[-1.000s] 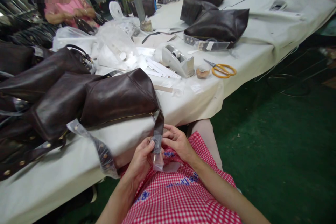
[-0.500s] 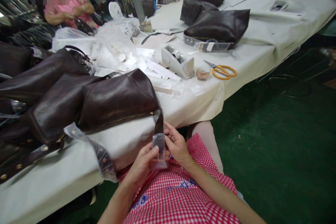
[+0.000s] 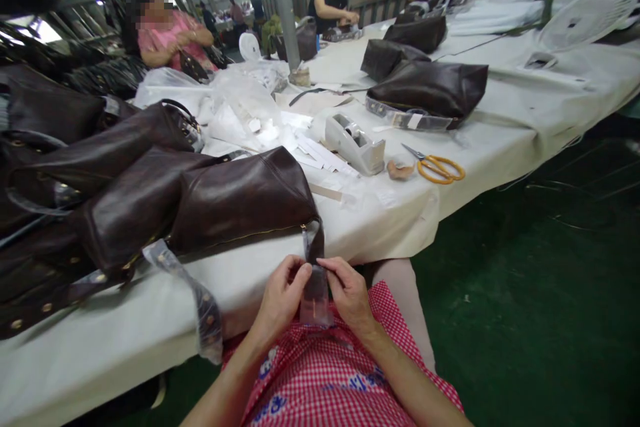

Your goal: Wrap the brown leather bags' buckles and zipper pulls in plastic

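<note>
A dark brown leather bag (image 3: 245,203) lies on its side at the table's near edge, its strap hanging over toward my lap. Clear plastic wrap (image 3: 315,300) covers the lower end of that strap. My left hand (image 3: 284,295) pinches the wrapped strap from its left side, thumb on top. On the opposite side, my right hand (image 3: 352,293) grips the strap's edge near the top of the wrap, thumb and forefinger close together. A second plastic-wrapped strap (image 3: 187,290) with metal studs droops off the table to the left.
More brown bags (image 3: 125,203) are heaped at left. Beyond stand a tape dispenser (image 3: 356,147), scissors with orange handles (image 3: 440,168), paper strips (image 3: 320,153) and crumpled plastic (image 3: 240,107). Other bags (image 3: 430,90) and a white fan (image 3: 587,17) sit farther right. Co-workers handle bags across the table.
The view has tilted up. Both hands have shifted up the strap to the upper end of the plastic wrap, and more of the wrap shows below them. The bag stays in place.
</note>
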### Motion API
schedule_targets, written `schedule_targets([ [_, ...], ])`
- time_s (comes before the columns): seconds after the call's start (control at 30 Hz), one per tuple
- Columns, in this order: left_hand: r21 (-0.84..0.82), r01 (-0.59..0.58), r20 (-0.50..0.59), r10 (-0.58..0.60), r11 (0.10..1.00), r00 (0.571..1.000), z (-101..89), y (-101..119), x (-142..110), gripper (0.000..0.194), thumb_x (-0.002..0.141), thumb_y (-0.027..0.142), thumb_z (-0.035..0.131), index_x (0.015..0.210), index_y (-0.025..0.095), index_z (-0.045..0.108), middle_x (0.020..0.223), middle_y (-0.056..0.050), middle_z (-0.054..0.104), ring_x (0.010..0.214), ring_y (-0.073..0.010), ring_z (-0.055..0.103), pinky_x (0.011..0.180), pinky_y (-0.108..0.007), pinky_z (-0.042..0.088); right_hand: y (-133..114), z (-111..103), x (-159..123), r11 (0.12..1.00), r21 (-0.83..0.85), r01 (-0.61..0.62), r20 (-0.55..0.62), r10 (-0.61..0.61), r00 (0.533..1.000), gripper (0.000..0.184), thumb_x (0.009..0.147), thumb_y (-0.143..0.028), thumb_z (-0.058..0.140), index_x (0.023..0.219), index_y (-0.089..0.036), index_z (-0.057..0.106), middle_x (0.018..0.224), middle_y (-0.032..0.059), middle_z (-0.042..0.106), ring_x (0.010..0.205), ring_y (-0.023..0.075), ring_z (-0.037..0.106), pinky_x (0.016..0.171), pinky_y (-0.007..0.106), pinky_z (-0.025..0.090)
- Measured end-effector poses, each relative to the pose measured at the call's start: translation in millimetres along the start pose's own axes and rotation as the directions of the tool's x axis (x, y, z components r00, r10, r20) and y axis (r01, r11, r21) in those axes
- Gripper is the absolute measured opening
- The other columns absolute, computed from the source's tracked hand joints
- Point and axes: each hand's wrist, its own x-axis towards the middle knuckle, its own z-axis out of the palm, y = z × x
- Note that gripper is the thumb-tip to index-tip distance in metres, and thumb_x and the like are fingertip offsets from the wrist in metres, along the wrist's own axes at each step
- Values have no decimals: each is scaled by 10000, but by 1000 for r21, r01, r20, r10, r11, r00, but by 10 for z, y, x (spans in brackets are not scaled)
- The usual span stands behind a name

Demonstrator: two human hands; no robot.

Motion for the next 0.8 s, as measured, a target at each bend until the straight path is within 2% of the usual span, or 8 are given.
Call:
schedule_targets([
  [0.13, 181, -46, 11, 44, 983, 999, 40, 140, 181, 251, 812, 319, 507, 600, 196, 457, 602, 40, 431, 628, -136, 419, 582, -241, 323, 62, 2, -120, 989, 50, -141, -18, 142, 990, 211, 860, -232, 578, 1051, -247, 668, 939, 32, 717, 846, 185, 672, 798, 323, 536],
  [0.23, 189, -52, 68, 40, 981, 997, 85, 172, 246, 211, 772, 262, 480, 574, 194, 456, 588, 31, 445, 608, -137, 418, 555, -246, 289, 103, 6, -153, 968, 134, -211, -113, 226, 967, 222, 844, -260, 609, 1064, -227, 610, 941, 40, 716, 857, 179, 676, 807, 319, 534],
  [0.37, 124, -22, 160, 2, 992, 987, 111, 124, 252, 147, 732, 234, 459, 619, 180, 535, 626, 13, 511, 620, -146, 450, 550, -251, 290, 121, 25, -122, 951, 231, -205, -220, 256, 941, 210, 801, -282, 661, 979, -221, 568, 865, 25, 699, 796, 160, 668, 760, 294, 533],
  [0.57, 77, 38, 206, -53, 996, 977, 55, 60, 151, 181, 690, 253, 523, 532, 189, 462, 535, 42, 411, 542, -125, 375, 502, -248, 258, 36, -10, 61, 945, 273, -179, -275, 255, 927, 250, 766, -317, 716, 889, -220, 521, 786, 3, 656, 678, 139, 644, 624, 259, 532],
  [0.63, -12, 22, 240, -19, 1000, 971, 72, 33, 61, 145, 712, 263, 526, 596, 178, 524, 602, 28, 492, 604, -138, 434, 541, -238, 316, -14, -44, 155, 946, 271, -179, -298, 259, 919, 278, 773, -359, 719, 878, -220, 502, 766, -4, 644, 617, 134, 629, 542, 245, 518],
  [0.7, -178, 8, 241, 36, 984, 970, 112, -17, -25, 125, 729, 264, 512, 709, 168, 590, 734, 2, 587, 726, -165, 507, 632, -240, 389, -56, -75, 211, 951, 238, -195, -248, 254, 935, 290, 782, -396, 711, 883, -214, 509, 732, -5, 640, 576, 136, 618, 517, 250, 519],
  [0.77, -300, 13, 184, 45, 954, 982, 151, -81, -77, 140, 726, 272, 516, 744, 161, 600, 790, -12, 610, 785, -177, 526, 683, -247, 413, -85, -106, 199, 968, 153, -199, -161, 223, 961, 258, 823, -411, 667, 918, -201, 551, 728, 4, 648, 582, 138, 612, 564, 269, 534],
  [0.8, -320, 28, 143, 19, 947, 990, 163, -111, -87, 135, 719, 283, 527, 704, 160, 580, 746, -7, 590, 750, -169, 516, 662, -244, 408, -97, -126, 170, 979, 95, -180, -125, 191, 974, 236, 849, -408, 635, 933, -196, 576, 755, 15, 654, 608, 140, 612, 592, 274, 536],
])
